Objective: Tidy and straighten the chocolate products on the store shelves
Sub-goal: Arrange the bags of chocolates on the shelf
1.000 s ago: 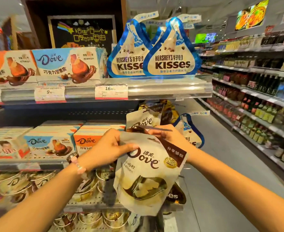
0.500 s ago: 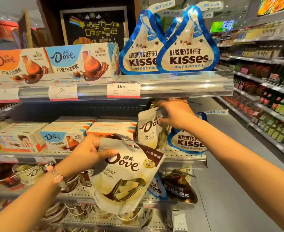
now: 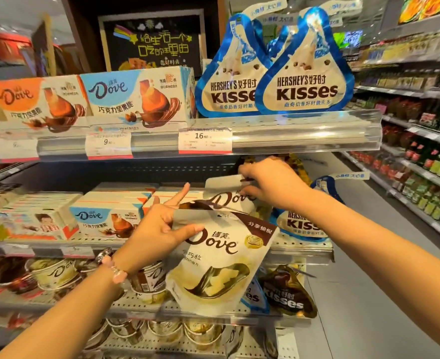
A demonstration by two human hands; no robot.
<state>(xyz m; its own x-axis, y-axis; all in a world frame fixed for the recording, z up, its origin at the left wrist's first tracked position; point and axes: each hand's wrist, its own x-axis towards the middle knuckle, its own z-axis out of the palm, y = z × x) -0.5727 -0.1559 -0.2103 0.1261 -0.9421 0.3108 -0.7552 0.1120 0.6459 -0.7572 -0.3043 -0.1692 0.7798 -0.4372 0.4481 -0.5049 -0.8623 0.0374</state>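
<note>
My left hand [image 3: 159, 229] holds a cream and brown Dove pouch [image 3: 218, 265] by its upper left corner, thumb on the front, index finger sticking up. The pouch hangs tilted in front of the middle shelf. My right hand [image 3: 268, 182] pinches the top edge of a second Dove pouch [image 3: 222, 195] standing on the middle shelf, under the upper shelf's rail. A blue Hershey's Kisses bag [image 3: 299, 224] stands just right of it, partly hidden by my right forearm.
The top shelf [image 3: 304, 136] carries Dove boxes [image 3: 136, 97] and two blue Kisses bags [image 3: 307, 73]. Flat Dove boxes [image 3: 102, 216] lie on the middle shelf at left. Below are Dove cups [image 3: 53, 273] and a brown Kisses bag [image 3: 286, 296]. An aisle with bottle shelves [image 3: 420, 177] runs at right.
My right hand left the held pouch, rose to the middle shelf and took hold of the standing Dove pouch's top. My left hand lifted its pouch up and right, closer to the shelf.
</note>
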